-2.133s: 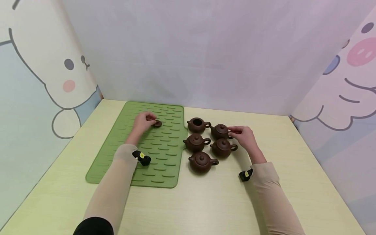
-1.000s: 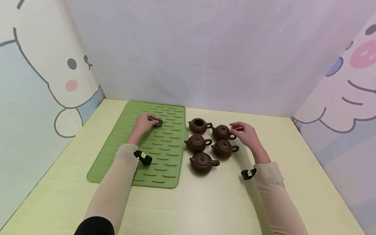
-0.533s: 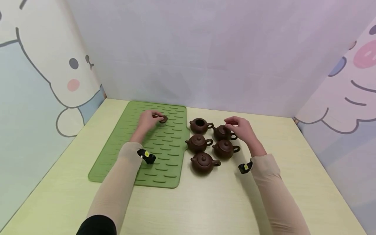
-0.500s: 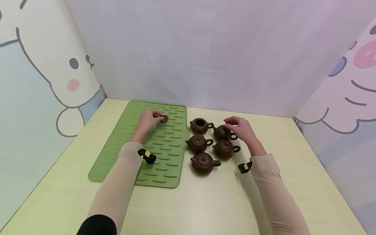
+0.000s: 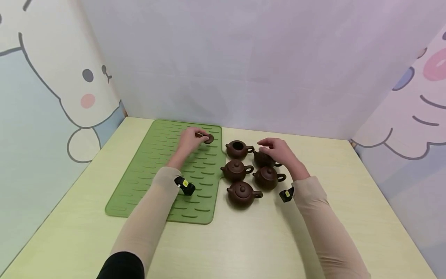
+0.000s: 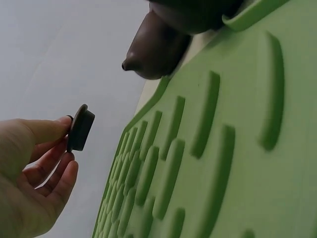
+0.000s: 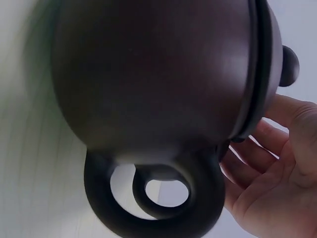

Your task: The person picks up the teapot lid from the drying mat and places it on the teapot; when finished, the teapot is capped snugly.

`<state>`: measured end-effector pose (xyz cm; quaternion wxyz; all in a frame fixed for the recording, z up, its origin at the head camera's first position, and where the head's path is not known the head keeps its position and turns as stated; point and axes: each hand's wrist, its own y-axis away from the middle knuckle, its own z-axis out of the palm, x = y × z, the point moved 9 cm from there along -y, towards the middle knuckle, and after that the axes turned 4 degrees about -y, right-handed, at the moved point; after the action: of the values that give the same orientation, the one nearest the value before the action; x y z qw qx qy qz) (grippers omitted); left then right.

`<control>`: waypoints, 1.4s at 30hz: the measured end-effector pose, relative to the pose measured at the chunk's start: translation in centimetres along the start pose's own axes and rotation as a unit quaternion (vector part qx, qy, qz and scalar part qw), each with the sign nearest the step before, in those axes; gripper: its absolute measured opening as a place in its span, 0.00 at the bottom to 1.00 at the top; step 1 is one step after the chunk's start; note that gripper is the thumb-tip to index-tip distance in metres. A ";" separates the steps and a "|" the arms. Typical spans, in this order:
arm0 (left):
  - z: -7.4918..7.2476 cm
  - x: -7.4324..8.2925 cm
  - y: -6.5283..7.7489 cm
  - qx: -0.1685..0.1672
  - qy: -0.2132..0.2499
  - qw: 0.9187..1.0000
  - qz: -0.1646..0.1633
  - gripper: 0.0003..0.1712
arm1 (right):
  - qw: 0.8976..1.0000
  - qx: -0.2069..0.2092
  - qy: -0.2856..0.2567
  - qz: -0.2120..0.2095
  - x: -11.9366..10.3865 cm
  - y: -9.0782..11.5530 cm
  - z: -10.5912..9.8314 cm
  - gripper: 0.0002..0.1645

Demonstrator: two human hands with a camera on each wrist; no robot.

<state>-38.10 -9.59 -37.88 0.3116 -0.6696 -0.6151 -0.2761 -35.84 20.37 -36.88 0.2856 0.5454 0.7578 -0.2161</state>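
Note:
My left hand (image 5: 189,140) pinches a small dark brown teapot lid (image 5: 209,139) between thumb and fingers, above the mat's far right part. In the left wrist view that lid (image 6: 81,130) is held on edge, its inner rim turned away from the palm. Just right of it stands a lidless teapot (image 5: 237,155), its round opening showing. My right hand (image 5: 280,152) hovers over the back right teapot (image 5: 262,160), fingers loosely bent, holding nothing; it hides that lid. In the right wrist view a lidded teapot (image 7: 153,74) fills the foreground, with the hand beyond it.
A green ridged mat (image 5: 146,162) covers the table's left part. Three more lidded brown teapots stand close together: one middle left (image 5: 233,171), one middle right (image 5: 266,180), one in front (image 5: 240,197). A pale wall (image 5: 226,77) rises behind the table (image 5: 278,240).
My left hand has carried the lid rightward and slightly farther back, towards the lidless teapot. The right hand has left the back right teapot's handle and shifted left over that teapot.

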 end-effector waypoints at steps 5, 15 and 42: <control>1.3 1.4 -0.2 -0.007 0.009 1.000 0.016 0.13 | 1.000 -0.021 0.014 -0.004 -0.2 -0.3 0.7 0.23; 3.9 3.5 -0.3 -0.022 0.017 0.999 0.038 0.10 | 0.999 -0.039 0.023 -0.005 -0.3 -0.2 1.4 0.24; 7.5 6.9 -0.2 -0.056 -0.067 0.990 0.108 0.10 | 0.999 -0.042 0.025 -0.017 -0.8 -0.1 2.2 0.23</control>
<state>-37.82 0.60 -37.57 0.2592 -0.7656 -0.5423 -0.2295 -35.32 18.38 -38.03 0.2859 0.5251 0.7822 -0.1752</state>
